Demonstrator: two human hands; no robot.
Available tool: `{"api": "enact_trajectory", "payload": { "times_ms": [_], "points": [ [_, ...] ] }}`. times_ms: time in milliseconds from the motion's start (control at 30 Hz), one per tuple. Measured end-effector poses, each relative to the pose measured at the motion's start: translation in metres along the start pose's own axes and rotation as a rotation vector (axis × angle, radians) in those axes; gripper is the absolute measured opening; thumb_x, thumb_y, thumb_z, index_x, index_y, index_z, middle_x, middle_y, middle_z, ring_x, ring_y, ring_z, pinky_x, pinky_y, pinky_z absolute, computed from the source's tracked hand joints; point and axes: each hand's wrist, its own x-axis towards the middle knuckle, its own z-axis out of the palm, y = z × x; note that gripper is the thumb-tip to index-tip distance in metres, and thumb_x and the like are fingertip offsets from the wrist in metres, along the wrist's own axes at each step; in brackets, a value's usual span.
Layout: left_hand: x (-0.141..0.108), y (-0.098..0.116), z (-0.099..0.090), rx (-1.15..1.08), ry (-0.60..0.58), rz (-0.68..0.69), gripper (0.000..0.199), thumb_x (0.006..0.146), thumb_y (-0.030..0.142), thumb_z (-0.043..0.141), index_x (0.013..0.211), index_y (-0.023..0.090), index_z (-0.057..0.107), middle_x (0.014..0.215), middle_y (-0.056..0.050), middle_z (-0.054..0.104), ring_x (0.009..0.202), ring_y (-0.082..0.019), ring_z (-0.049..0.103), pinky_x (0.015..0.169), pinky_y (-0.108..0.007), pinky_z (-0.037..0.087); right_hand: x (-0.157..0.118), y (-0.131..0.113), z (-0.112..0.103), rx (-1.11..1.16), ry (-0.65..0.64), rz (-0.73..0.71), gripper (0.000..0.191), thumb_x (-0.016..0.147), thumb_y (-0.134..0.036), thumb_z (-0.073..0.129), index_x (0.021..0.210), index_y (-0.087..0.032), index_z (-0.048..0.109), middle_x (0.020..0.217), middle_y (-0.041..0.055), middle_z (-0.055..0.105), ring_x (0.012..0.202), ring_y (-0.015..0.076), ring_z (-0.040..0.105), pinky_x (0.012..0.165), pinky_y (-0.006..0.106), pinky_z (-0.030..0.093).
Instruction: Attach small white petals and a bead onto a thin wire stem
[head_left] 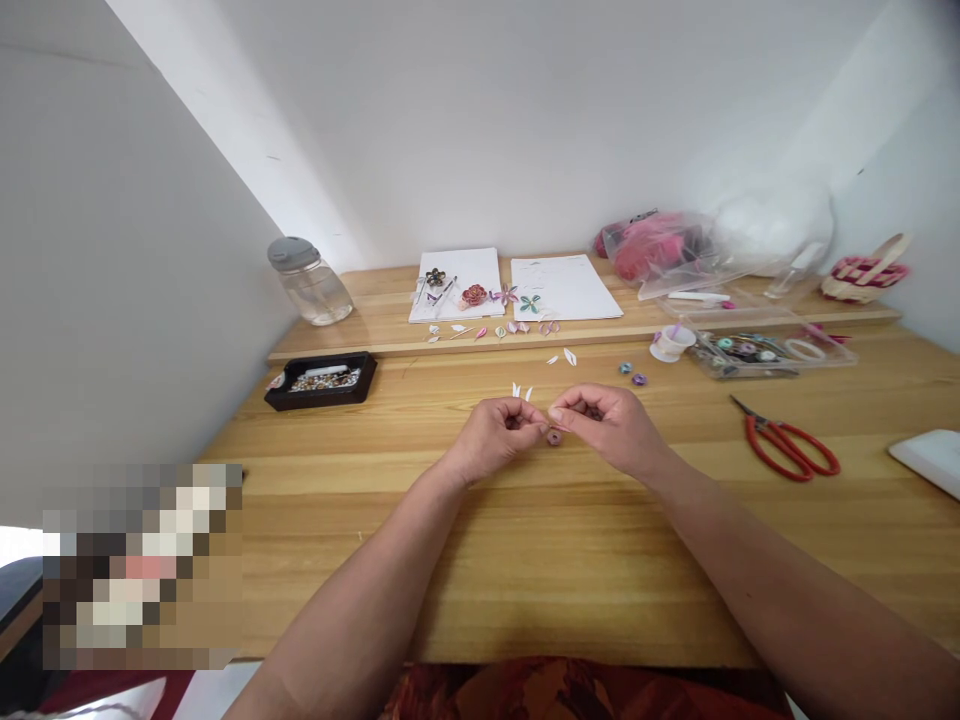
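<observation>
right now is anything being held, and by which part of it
Cannot tell: the left hand and right hand both pinch, but anything between them is too small to make out.

At the far left, a clear bottle with a grey lid [309,290] stands on a raised wooden ledge [382,302]. Nearer, on the pale wooden surface [525,590], sits a black rectangular tray [321,398] with small beads inside. Along the middle of the ledge lie two white paper stacks [574,285] side by side. Farther right rest a clear plastic bag with pink material [649,250], a puffy white bundle [772,222] and a cream-and-magenta woven basket [862,282] with an arched handle. An open clear plastic case [739,372] holds small coloured items. Nearer on the right lie red-handled scissors [780,446] and a flat white object [930,458], cut off by the edge of view.
</observation>
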Motion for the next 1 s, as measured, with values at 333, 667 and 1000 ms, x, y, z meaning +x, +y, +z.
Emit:
{"api": "enact_trajectory", "payload": {
  "times_ms": [333, 667, 1000],
  "points": [
    [-0.0007, 0.0013, 0.0002, -0.019, -0.013, -0.011, 0.022, 0.077, 0.035, 0.070, 0.082, 0.014, 0.071, 0.075, -0.002, 0.070, 0.061, -0.009, 0.052, 0.059, -0.021, 0.035, 0.0005, 0.0031, 0.0010, 0.061, -0.027, 0.024, 0.018, 0.083, -0.036, 0.068, 0.079, -0.018, 0.070, 0.070, 0.0028, 0.071, 0.064, 0.0158, 0.064, 0.062, 0.028, 0.047],
    [-0.0017, 0.0014, 0.0009, -0.070, -0.058, 0.002, 0.026, 0.077, 0.039, 0.073, 0.083, 0.013, 0.070, 0.080, -0.005, 0.071, 0.067, -0.010, 0.056, 0.064, -0.022, 0.039, 0.0040, 0.0019, 0.0005, 0.231, -0.073, 0.193, 0.027, 0.073, -0.044, 0.075, 0.073, -0.017, 0.068, 0.060, -0.0005, 0.063, 0.054, 0.0104, 0.054, 0.050, 0.024, 0.038],
    [0.0027, 0.0009, 0.0040, -0.195, 0.173, 0.015, 0.036, 0.072, 0.047, 0.077, 0.079, 0.013, 0.068, 0.074, 0.000, 0.064, 0.065, -0.008, 0.050, 0.066, -0.022, 0.040, 0.0003, 0.0086, 0.0102, 0.589, -0.129, 0.485, 0.036, 0.066, -0.041, 0.083, 0.080, -0.018, 0.059, 0.057, -0.0049, 0.055, 0.040, 0.0019, 0.032, 0.038, 0.017, 0.018]
  ]
}}
